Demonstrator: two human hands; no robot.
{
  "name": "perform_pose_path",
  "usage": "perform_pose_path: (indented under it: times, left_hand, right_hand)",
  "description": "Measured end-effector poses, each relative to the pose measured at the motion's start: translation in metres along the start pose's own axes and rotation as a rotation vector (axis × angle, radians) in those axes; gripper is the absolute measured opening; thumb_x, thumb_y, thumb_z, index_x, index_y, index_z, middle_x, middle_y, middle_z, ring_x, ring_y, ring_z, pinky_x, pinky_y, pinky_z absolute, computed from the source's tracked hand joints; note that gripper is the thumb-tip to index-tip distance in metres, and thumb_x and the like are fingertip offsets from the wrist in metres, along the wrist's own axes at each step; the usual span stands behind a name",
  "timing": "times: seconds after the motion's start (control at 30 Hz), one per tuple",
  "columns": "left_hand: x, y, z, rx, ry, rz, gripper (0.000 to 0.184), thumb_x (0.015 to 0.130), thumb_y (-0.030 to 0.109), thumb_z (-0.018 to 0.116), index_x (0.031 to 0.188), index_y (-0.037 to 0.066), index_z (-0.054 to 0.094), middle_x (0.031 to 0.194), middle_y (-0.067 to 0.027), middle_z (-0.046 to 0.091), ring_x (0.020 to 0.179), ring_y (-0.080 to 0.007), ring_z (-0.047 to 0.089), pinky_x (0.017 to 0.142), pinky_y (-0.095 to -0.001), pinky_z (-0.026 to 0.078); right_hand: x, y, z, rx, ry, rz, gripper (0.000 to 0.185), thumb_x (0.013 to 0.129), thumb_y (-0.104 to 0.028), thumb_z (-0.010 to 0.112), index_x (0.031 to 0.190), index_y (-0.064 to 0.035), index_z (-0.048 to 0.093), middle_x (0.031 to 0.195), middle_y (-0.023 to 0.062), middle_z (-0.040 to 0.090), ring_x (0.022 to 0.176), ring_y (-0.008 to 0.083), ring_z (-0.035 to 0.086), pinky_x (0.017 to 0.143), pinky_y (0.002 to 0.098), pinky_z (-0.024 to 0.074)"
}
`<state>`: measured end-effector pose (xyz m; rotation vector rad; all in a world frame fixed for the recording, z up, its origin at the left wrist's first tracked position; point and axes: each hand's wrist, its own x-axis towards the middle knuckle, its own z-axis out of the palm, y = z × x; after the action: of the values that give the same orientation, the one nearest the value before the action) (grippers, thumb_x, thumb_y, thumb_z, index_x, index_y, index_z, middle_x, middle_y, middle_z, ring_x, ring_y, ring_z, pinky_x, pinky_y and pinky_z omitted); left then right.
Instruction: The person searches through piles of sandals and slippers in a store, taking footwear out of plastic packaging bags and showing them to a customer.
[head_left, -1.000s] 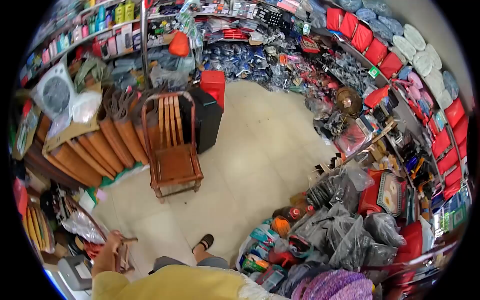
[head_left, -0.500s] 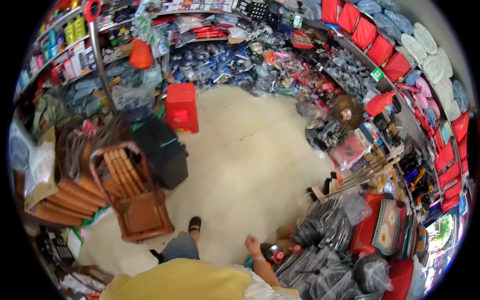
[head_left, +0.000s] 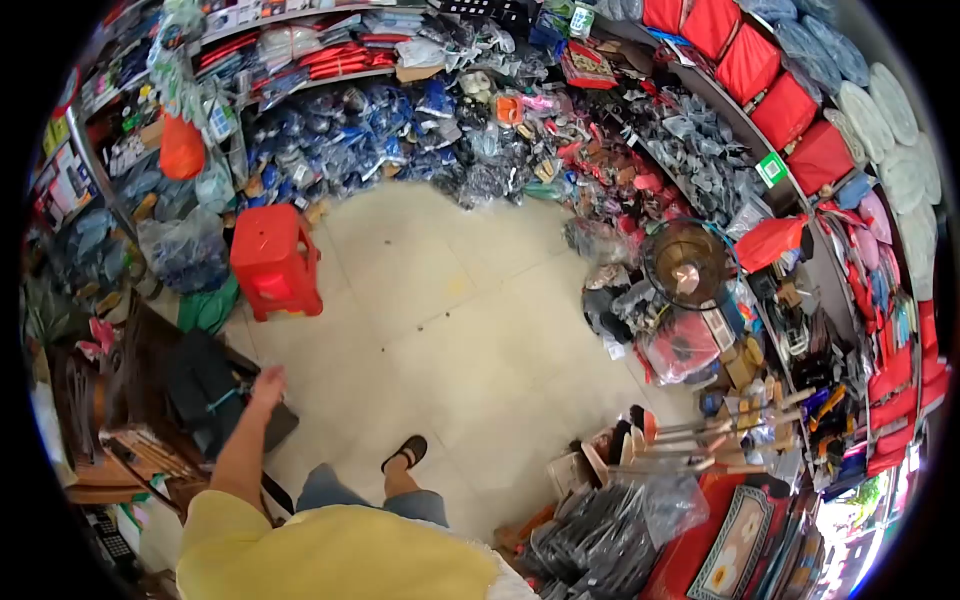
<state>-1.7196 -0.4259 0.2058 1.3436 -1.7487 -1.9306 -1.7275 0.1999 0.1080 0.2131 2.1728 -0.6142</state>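
Observation:
My left hand [head_left: 268, 386] is stretched forward at the lower left, in front of a black box [head_left: 205, 385]. It is small and blurred, and its fingers cannot be made out clearly. A red plastic stool [head_left: 273, 262] stands on the tiled floor [head_left: 470, 330] farther ahead of the hand. My right hand is out of the frame. The wooden chair [head_left: 150, 455] shows only partly at the lower left, beside the black box. One foot in a dark sandal [head_left: 405, 453] is on the floor below me.
Bagged shoes [head_left: 330, 140] lie heaped along the far side. A round basket [head_left: 690, 265] stands at the right, near wooden-handled tools [head_left: 700, 435]. Dark plastic-wrapped goods [head_left: 590, 540] are piled at the lower right. Shelves with red packages [head_left: 745, 72] line the right wall.
The view has moved forward, so the stool appears nearer and the chair has slid to the lower left edge. My left hand has come into view; my right hand has left it.

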Motion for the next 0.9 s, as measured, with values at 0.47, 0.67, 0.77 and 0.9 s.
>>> perform_pose_path:
  times: [0.47,0.67,0.77,0.9]
  left_hand:
    - [0.022,-0.081,0.173,0.812,-0.318,-0.672,0.030,0.077,0.031,0.053,0.083,0.005,0.066,0.077,-0.0149,0.063,0.068,-0.0256,0.060,0.058,-0.0392,0.046]
    - [0.248,0.047,0.290,0.647,0.005,-0.522,0.030,0.081,0.028,0.048,0.086,0.001,0.063,0.074,-0.0123,0.061,0.065,-0.0240,0.057,0.058,-0.0383,0.045]
    - [0.428,0.155,0.395,0.379,0.055,-0.184,0.024,0.083,0.027,0.048,0.076,0.007,0.059,0.065,-0.0047,0.053,0.063,-0.0153,0.051,0.053,-0.0296,0.042]
    - [0.565,0.387,0.589,0.131,-0.054,-0.069,0.037,0.087,0.029,0.051,0.116,0.006,0.053,0.091,-0.0034,0.060,0.081,-0.0133,0.056,0.067,-0.0290,0.045]
  right_hand:
    - [0.341,-0.427,-0.453,0.611,0.235,-0.370,0.035,0.091,-0.020,0.049,0.119,0.0009,0.050,0.092,0.0083,0.059,0.073,0.0151,0.059,0.059,0.0238,0.0453]
    - [0.414,-0.382,-0.460,0.123,-0.126,-0.201,0.038,0.089,-0.037,0.047,0.086,-0.0029,0.062,0.069,0.0083,0.060,0.056,0.0181,0.057,0.052,0.0324,0.0462]
    - [0.435,-0.388,-0.497,0.074,-0.094,-0.040,0.037,0.088,-0.037,0.047,0.083,-0.0034,0.062,0.068,0.0089,0.060,0.056,0.0183,0.057,0.053,0.0329,0.0462]
    - [0.496,-0.393,-0.576,0.095,-0.055,0.116,0.036,0.087,-0.036,0.047,0.079,-0.0040,0.061,0.067,0.0096,0.060,0.057,0.0185,0.057,0.054,0.0337,0.0462]
